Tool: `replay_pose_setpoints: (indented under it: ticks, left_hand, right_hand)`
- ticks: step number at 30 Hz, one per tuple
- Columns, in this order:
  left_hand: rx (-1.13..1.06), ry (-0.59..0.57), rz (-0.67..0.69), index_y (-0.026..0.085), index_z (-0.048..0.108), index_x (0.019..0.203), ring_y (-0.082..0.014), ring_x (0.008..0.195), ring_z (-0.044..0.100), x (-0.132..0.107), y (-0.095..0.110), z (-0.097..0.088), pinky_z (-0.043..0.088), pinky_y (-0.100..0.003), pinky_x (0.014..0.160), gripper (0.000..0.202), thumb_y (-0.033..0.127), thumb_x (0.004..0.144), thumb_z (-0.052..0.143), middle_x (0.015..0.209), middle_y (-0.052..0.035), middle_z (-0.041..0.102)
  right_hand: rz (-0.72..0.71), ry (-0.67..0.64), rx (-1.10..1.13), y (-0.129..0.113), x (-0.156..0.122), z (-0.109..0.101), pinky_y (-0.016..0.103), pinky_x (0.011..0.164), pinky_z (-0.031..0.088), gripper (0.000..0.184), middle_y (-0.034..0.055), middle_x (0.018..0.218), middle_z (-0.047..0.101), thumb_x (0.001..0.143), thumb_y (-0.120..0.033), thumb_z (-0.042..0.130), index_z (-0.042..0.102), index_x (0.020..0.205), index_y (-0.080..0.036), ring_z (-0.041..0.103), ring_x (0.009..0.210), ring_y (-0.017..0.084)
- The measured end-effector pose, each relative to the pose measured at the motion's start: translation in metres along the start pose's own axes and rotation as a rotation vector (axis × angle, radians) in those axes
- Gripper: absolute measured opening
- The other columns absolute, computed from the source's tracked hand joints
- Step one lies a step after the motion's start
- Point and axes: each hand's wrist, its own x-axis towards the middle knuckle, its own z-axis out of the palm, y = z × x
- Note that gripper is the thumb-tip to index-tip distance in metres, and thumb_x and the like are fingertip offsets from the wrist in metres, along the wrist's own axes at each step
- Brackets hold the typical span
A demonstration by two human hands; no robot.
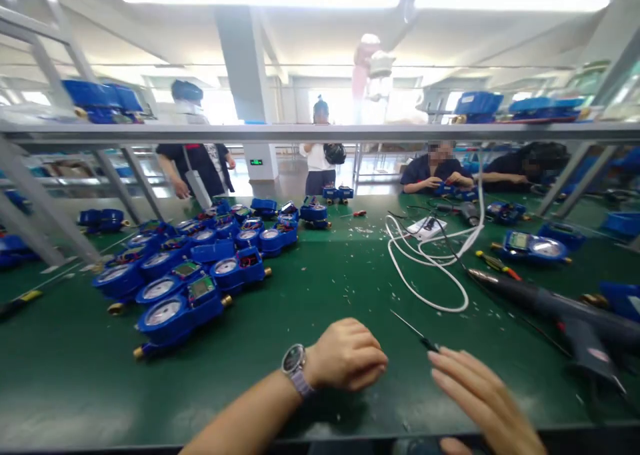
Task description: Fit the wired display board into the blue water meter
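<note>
My left hand [347, 358], with a watch [294, 360] on its wrist, is low over the green bench in the middle. Its fingers are curled in, and nothing shows in them. To its right, my right hand [483, 398] is stretched out with the fingers long and fairly straight. A thin screwdriver [414, 330] with a dark handle lies at its fingertips, the handle end partly covered by them; whether they touch it I cannot tell. Many blue water meters [165, 314] with round dials and brass ends stand grouped on the left.
A heat gun [540, 302] lies at the right, near yellow-handled pliers [493, 263]. A white cable [430, 302] loops by a power strip [427, 227]. More meters [533, 245] sit behind. A metal shelf [320, 133] spans the bench. Several people are beyond it; white scraps litter the surface.
</note>
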Motion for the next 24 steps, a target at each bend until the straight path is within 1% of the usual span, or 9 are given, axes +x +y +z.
replay_pose_setpoints:
  ticks: [2, 4, 6, 10, 13, 15, 18, 21, 24]
  left_hand:
    - [-0.141, -0.016, -0.156, 0.017, 0.064, 0.083, -0.0152, 0.067, 0.060, -0.011, -0.014, 0.029, 0.045, -0.030, 0.066, 0.019, 0.031, 0.086, 0.050, 0.077, -0.0045, 0.069]
    - [-0.497, 0.109, -0.549, 0.015, 0.065, 0.084, -0.0180, 0.078, 0.059, -0.020, -0.026, 0.051, 0.045, -0.032, 0.074, 0.032, 0.041, 0.089, 0.046, 0.082, -0.0078, 0.067]
    - [-0.962, 0.290, -0.907, 0.015, 0.064, 0.098, -0.0213, 0.091, 0.059, -0.027, -0.035, 0.063, 0.043, -0.036, 0.085, 0.047, 0.056, 0.087, 0.044, 0.095, -0.0095, 0.066]
    - [-1.455, 0.329, -1.127, 0.014, 0.050, 0.124, -0.0257, 0.093, 0.062, -0.040, -0.053, 0.060, 0.044, -0.040, 0.082, 0.083, 0.075, 0.083, 0.012, 0.102, -0.0133, 0.065]
    - [-2.004, 0.499, -1.202, 0.016, 0.047, 0.126, -0.0245, 0.097, 0.062, -0.049, -0.063, 0.043, 0.041, -0.037, 0.086, 0.075, 0.073, 0.085, 0.019, 0.108, -0.0136, 0.063]
    - [-2.180, 0.625, -1.171, 0.017, 0.047, 0.125, -0.0243, 0.102, 0.060, -0.051, -0.069, 0.034, 0.038, -0.037, 0.091, 0.067, 0.068, 0.088, 0.024, 0.113, -0.0143, 0.062]
    - [-2.295, 0.712, -1.199, 0.015, 0.048, 0.125, -0.0251, 0.110, 0.057, -0.048, -0.078, 0.030, 0.035, -0.036, 0.096, 0.065, 0.065, 0.090, 0.026, 0.120, -0.0171, 0.059]
    - [-2.309, 0.732, -1.192, 0.014, 0.046, 0.128, -0.0268, 0.111, 0.057, -0.043, -0.083, 0.035, 0.036, -0.038, 0.096, 0.067, 0.066, 0.089, 0.028, 0.122, -0.0181, 0.058]
    - [-2.280, 0.748, -1.180, 0.015, 0.046, 0.131, -0.0272, 0.106, 0.059, -0.040, -0.082, 0.043, 0.037, -0.040, 0.093, 0.070, 0.067, 0.089, 0.026, 0.117, -0.0172, 0.061]
  right_hand:
    - [-0.125, 0.015, 0.044, 0.002, 0.019, 0.051, 0.038, 0.095, 0.048, 0.051, 0.0065, 0.124, 0.060, 0.091, -0.044, 0.049, 0.043, 0.139, -0.027, 0.057, 0.114, 0.025]
    - [-0.084, -0.040, 0.038, 0.002, 0.030, 0.102, 0.042, 0.101, 0.042, 0.062, 0.0116, 0.135, 0.052, 0.090, -0.045, 0.049, 0.035, 0.144, -0.019, 0.051, 0.121, 0.028]
    - [-0.046, -0.090, 0.041, 0.004, 0.034, 0.146, 0.048, 0.106, 0.034, 0.073, 0.0166, 0.143, 0.042, 0.088, -0.051, 0.052, 0.028, 0.147, -0.015, 0.044, 0.128, 0.031]
    - [0.074, -0.259, 0.118, 0.015, 0.034, 0.200, 0.060, 0.108, 0.021, 0.094, 0.0190, 0.147, 0.034, 0.076, -0.062, 0.061, 0.021, 0.149, -0.017, 0.035, 0.133, 0.037]
    - [0.223, -0.280, 0.196, 0.026, 0.033, 0.215, 0.060, 0.107, 0.025, 0.084, 0.0168, 0.146, 0.036, 0.080, -0.056, 0.060, 0.025, 0.147, -0.020, 0.035, 0.133, 0.035]
    - [0.311, -0.222, 0.241, 0.035, 0.033, 0.218, 0.056, 0.106, 0.030, 0.065, 0.0149, 0.144, 0.040, 0.088, -0.048, 0.053, 0.033, 0.144, -0.021, 0.036, 0.133, 0.031]
    - [0.401, -0.143, 0.260, 0.044, 0.030, 0.217, 0.051, 0.105, 0.035, 0.048, 0.0142, 0.138, 0.047, 0.096, -0.035, 0.043, 0.037, 0.141, -0.020, 0.039, 0.131, 0.026]
    - [0.427, -0.147, 0.244, 0.043, 0.029, 0.211, 0.052, 0.105, 0.035, 0.052, 0.0159, 0.140, 0.043, 0.095, -0.037, 0.044, 0.033, 0.143, -0.020, 0.036, 0.132, 0.027]
    - [0.382, -0.182, 0.206, 0.033, 0.031, 0.206, 0.060, 0.106, 0.028, 0.077, 0.0188, 0.149, 0.028, 0.085, -0.054, 0.056, 0.026, 0.146, -0.020, 0.027, 0.137, 0.034]
